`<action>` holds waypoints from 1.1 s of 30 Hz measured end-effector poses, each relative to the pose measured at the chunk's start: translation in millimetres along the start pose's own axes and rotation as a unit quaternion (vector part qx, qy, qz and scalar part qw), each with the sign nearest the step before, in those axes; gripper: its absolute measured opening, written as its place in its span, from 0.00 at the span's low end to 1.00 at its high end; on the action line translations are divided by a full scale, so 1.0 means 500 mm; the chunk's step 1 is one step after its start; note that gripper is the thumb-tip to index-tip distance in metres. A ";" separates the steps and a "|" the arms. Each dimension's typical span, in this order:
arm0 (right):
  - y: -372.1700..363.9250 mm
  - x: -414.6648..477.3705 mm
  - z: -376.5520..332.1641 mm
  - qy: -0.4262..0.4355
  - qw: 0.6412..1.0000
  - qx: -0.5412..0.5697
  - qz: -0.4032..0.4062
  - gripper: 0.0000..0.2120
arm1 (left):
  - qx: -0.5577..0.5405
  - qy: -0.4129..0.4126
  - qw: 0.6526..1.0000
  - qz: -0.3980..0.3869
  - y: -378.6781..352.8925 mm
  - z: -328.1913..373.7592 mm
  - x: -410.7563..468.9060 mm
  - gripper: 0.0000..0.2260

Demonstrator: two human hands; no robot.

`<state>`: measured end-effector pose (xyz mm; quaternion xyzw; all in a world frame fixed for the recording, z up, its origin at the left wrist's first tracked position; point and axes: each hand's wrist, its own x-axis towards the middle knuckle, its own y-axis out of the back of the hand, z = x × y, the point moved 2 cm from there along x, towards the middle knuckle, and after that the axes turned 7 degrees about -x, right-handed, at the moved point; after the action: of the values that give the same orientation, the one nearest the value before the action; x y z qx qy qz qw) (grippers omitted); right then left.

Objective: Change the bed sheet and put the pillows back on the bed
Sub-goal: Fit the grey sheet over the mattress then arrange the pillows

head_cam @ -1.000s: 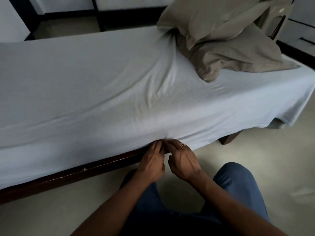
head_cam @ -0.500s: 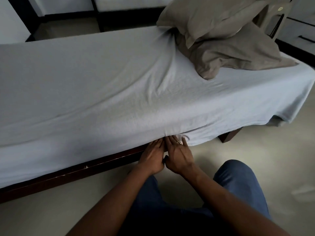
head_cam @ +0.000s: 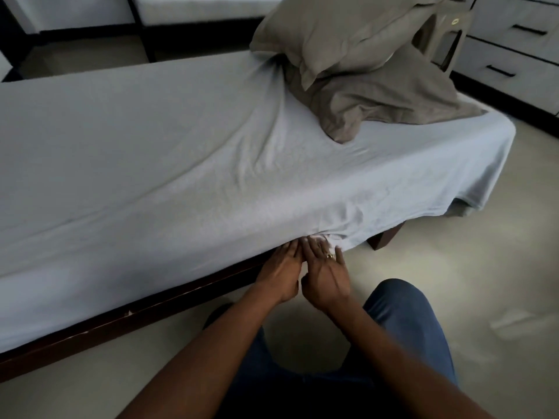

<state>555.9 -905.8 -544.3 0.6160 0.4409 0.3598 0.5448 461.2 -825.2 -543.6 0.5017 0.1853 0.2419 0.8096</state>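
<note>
Dark-framed bed (head_cam: pixel 90 332) draped in a pale blue sheet (head_cam: pixel 151 146), whose hem meets the left hand (head_cam: pixel 281 270) and right hand (head_cam: pixel 326 278). Beyond and right of the hands, a taupe pillow (head_cam: pixel 341 31) lies atop a second pillow (head_cam: pixel 390 98).

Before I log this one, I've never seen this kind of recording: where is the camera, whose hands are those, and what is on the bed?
No machine here: a person wears one camera on the head, looking down at their own bare hands. The left hand and right hand, fingers straight, press at the lower edge of the pale sheet, just above the dark bed frame; neither grips anything. Two taupe pillows lie stacked on the sheet, to the right.
</note>
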 end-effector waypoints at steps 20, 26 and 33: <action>-0.008 0.006 0.096 -0.001 0.999 0.044 0.021 0.40 | 0.112 -0.023 0.991 -0.072 -0.033 0.075 0.110 0.45; -0.009 0.122 0.159 -0.067 0.997 -0.015 0.033 0.29 | 0.049 -0.065 0.996 -0.047 -0.027 0.066 0.080 0.35; 0.026 0.050 0.165 0.006 0.996 0.060 0.070 0.39 | 0.031 -0.067 0.995 -0.072 -0.033 0.089 0.160 0.39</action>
<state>642.7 -912.1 -544.4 0.6745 0.4207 0.3738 0.4778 553.7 -817.5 -543.9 0.5266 0.1739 0.1433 0.8197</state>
